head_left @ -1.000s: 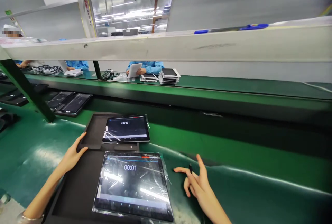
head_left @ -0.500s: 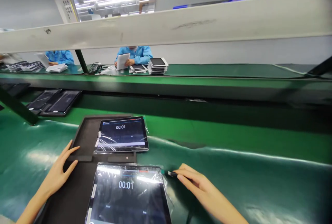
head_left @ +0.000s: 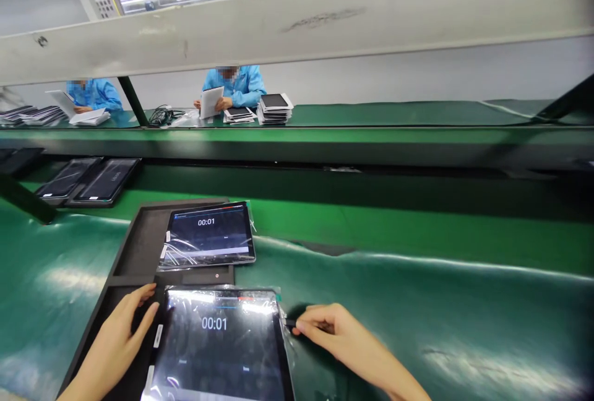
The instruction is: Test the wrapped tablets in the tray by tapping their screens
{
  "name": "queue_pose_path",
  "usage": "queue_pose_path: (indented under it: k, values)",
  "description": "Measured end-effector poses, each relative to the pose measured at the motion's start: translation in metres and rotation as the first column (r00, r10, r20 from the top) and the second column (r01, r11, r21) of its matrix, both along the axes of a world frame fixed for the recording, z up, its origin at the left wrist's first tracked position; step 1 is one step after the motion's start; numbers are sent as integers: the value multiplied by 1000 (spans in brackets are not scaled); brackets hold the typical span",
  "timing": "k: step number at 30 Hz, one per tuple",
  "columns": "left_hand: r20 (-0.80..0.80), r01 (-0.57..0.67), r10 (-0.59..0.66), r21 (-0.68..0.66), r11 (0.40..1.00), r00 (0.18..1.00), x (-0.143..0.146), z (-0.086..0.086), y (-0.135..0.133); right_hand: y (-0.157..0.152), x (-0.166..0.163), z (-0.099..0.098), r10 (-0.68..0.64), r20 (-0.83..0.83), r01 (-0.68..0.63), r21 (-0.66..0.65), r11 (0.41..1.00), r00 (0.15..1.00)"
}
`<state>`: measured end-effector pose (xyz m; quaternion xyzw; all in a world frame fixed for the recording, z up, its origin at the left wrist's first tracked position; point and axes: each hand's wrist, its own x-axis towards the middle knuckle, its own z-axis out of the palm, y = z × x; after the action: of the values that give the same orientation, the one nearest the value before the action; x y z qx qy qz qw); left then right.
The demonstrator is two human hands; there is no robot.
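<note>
A film-wrapped tablet showing 00:01 lies on a black tray in front of me. My left hand rests on the tray at the tablet's left edge, fingers loosely spread. My right hand is pinched on a small black pen-like stick whose tip touches the tablet's right edge. A second tablet, also showing 00:01, lies on a farther black tray.
Green mat covers the bench. Dark tablets in trays lie at far left. Across the conveyor, people in blue coats handle tablets beside stacked tablets. A white beam spans overhead.
My left hand slid from the far tray to the near tablet's left edge. My right hand closed on the black stick and brought it to the tablet's right edge. The view tilted down.
</note>
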<state>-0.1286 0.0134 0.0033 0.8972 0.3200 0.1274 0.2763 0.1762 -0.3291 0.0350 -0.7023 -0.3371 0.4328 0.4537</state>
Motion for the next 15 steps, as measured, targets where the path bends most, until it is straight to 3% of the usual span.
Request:
queue_pose_path:
  k: [5,8,15]
  values:
    - [-18,23,-24,-46,999,1000,-2,2,-25,8,-3,2,17,33,-18,5,1000,999]
    - [-22,-30,28,-86,996,999,2,5,-36,16,-8,2,1,99,-3,15,1000,995]
    - [24,-120,129,-224,967,991,4,7,-40,28,-18,-13,-55,159,44,72,996,986]
